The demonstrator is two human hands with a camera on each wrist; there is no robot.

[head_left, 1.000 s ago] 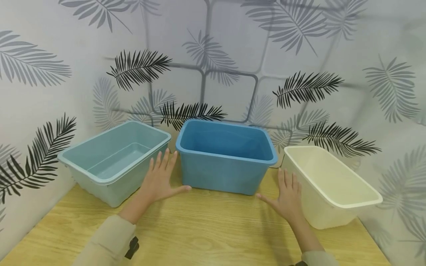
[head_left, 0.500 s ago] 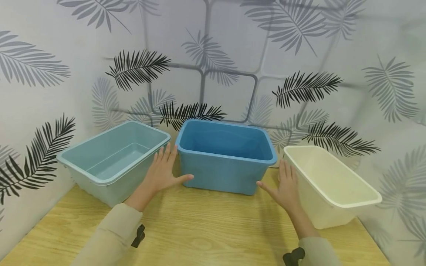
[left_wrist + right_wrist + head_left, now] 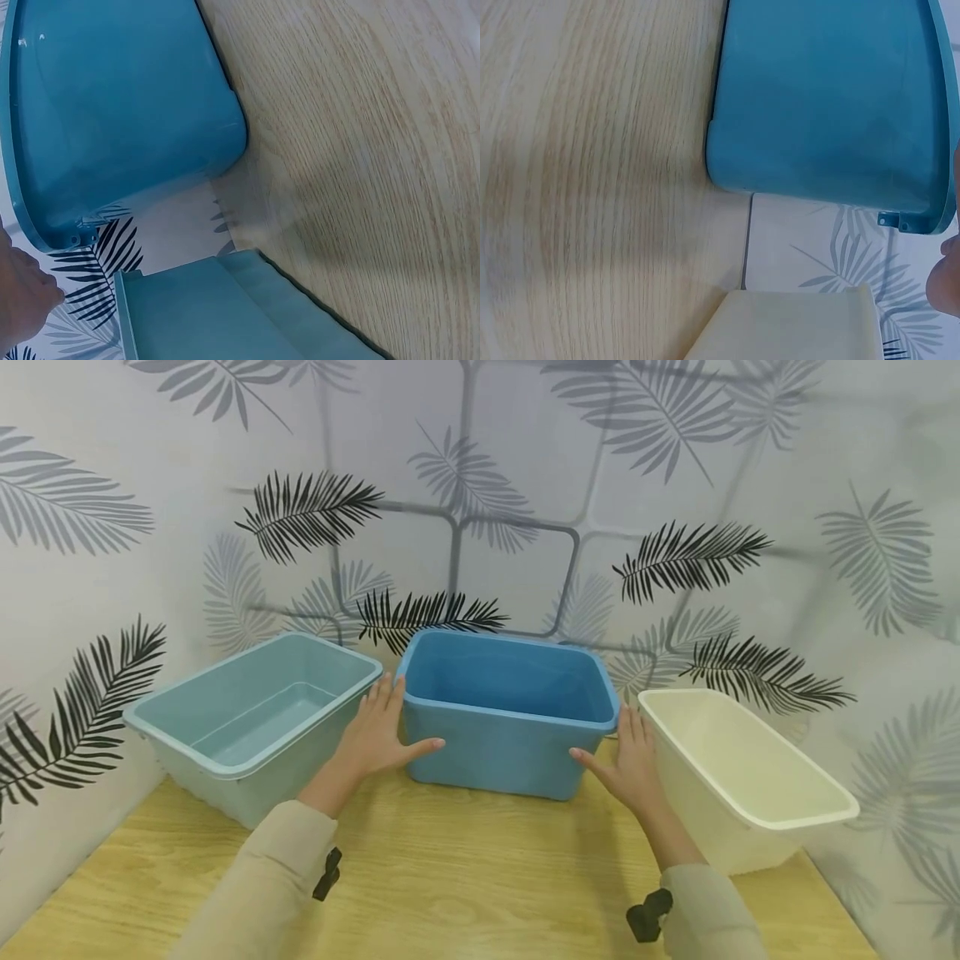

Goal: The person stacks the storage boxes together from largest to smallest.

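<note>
A blue plastic bin [image 3: 495, 747] stands in the middle of the table, with a hand at each end of it. My left hand [image 3: 375, 735] has its fingers straight and its thumb spread in front of the bin's left end. At the right end, my right hand [image 3: 632, 768] is held the same way, fingertips close to the rim. Whether either hand touches the bin I cannot tell. In the left wrist view only part of the left hand [image 3: 26, 292] shows, below the bin's corner; in the right wrist view part of the right hand [image 3: 946, 279] appears beside the rim.
A pale blue-green bin [image 3: 300, 739] stands at the left, just beyond the left hand. On the right is a cream bin [image 3: 738, 810], near the right hand. The wooden table [image 3: 457, 877] meets a leaf-patterned wall covering [image 3: 517, 468] behind the bins.
Both hands have moved inward and slightly forward, closing on the ends of the blue bin. The three bins have not visibly moved on the table.
</note>
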